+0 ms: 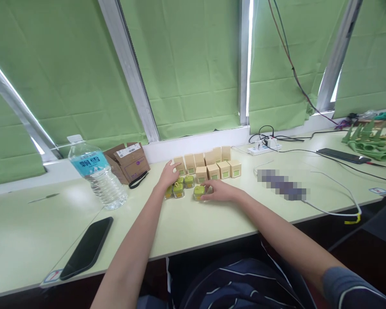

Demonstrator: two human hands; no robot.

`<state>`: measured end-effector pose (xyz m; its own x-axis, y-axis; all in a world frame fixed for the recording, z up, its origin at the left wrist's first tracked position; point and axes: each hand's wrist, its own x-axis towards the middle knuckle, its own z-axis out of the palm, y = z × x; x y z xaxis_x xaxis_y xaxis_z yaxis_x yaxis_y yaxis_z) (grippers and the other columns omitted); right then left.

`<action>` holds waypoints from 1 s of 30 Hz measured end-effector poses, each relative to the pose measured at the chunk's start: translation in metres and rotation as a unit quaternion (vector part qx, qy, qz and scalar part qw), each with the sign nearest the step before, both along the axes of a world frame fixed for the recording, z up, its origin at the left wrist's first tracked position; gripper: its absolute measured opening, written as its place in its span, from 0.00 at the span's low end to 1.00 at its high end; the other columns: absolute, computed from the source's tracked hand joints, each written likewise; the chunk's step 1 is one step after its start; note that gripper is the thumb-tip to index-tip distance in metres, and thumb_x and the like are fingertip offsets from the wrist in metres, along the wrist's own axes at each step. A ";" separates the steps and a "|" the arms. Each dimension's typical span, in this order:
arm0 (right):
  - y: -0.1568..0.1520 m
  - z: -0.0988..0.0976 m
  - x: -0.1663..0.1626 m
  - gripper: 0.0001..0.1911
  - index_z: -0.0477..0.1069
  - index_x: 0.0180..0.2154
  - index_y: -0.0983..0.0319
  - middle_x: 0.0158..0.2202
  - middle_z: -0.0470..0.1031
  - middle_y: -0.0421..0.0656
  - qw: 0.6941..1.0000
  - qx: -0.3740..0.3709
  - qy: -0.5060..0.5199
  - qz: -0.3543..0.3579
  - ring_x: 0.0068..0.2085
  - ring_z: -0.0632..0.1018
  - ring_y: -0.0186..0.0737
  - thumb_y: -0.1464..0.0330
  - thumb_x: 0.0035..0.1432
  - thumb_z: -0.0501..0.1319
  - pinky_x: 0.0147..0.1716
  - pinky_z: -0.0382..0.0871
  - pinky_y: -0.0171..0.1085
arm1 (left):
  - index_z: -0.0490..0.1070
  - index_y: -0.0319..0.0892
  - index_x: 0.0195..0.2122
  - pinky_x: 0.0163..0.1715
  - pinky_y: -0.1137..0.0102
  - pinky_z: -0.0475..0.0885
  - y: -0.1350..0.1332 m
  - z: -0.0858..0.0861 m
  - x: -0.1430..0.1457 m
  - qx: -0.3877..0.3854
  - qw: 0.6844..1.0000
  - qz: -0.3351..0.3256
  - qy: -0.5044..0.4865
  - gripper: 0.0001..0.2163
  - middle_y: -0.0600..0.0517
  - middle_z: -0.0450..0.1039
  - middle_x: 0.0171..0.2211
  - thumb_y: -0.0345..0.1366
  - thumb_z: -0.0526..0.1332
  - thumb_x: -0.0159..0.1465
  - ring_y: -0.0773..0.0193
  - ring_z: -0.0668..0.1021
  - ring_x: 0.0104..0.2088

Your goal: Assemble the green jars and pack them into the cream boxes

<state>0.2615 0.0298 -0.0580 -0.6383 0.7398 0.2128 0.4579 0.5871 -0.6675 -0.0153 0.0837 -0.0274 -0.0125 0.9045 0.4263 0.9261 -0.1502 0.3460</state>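
Note:
My right hand (217,190) is closed around a small clear jar with a green lid (199,192), standing on the table. To its left, several matching jars (178,190) are grouped together, some with a small loop on the lid. My left hand (170,174) reaches over the back of this group, fingers stretched toward the leftmost small cardboard box (179,166); whether it touches the box or a jar, I cannot tell. Behind the jars, several small tan boxes (225,170) with green labels stand in two rows.
A large water bottle (98,176) and an open brown carton (128,163) stand left. One black phone (86,249) lies front left, another phone (342,156) far right. A power strip (264,148), cables and green plastic parts (369,143) occupy the back right.

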 end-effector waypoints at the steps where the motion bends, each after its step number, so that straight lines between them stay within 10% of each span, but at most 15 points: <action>1: 0.000 0.000 0.000 0.36 0.71 0.57 0.58 0.47 0.78 0.47 1.000 0.000 0.002 0.001 0.45 0.78 0.49 0.50 0.49 0.69 0.43 0.69 0.41 | 0.71 0.46 0.58 0.66 0.59 0.55 0.004 -0.001 0.001 -0.009 1.000 0.002 -0.007 0.23 0.47 0.58 0.67 0.32 0.60 0.60 0.50 0.60 0.67; 18: 0.000 0.000 0.000 0.37 0.70 0.57 0.58 0.47 0.78 0.47 1.000 0.008 -0.006 -0.005 0.46 0.78 0.50 0.48 0.49 0.68 0.44 0.70 0.41 | 0.79 0.40 0.46 0.57 0.63 0.68 -0.003 0.017 0.006 0.090 0.992 0.020 -0.089 0.14 0.46 0.78 0.50 0.34 0.58 0.63 0.56 0.77 0.53; 25: 0.000 0.001 0.000 0.30 0.75 0.50 0.59 0.45 0.78 0.47 0.999 0.047 -0.011 -0.014 0.43 0.78 0.48 0.50 0.49 0.68 0.41 0.69 0.39 | 0.81 0.43 0.39 0.40 0.66 0.73 -0.028 0.040 0.022 0.257 0.944 -0.081 -0.191 0.10 0.48 0.81 0.41 0.41 0.65 0.60 0.59 0.80 0.42; 30: 0.003 0.003 0.000 0.23 0.76 0.46 0.60 0.42 0.78 0.44 0.994 0.082 0.047 -0.058 0.37 0.77 0.41 0.54 0.53 0.67 0.36 0.67 0.36 | 0.80 0.41 0.35 0.32 0.69 0.72 -0.056 0.045 0.038 0.167 0.914 -0.193 -0.316 0.15 0.49 0.79 0.32 0.45 0.71 0.52 0.65 0.77 0.30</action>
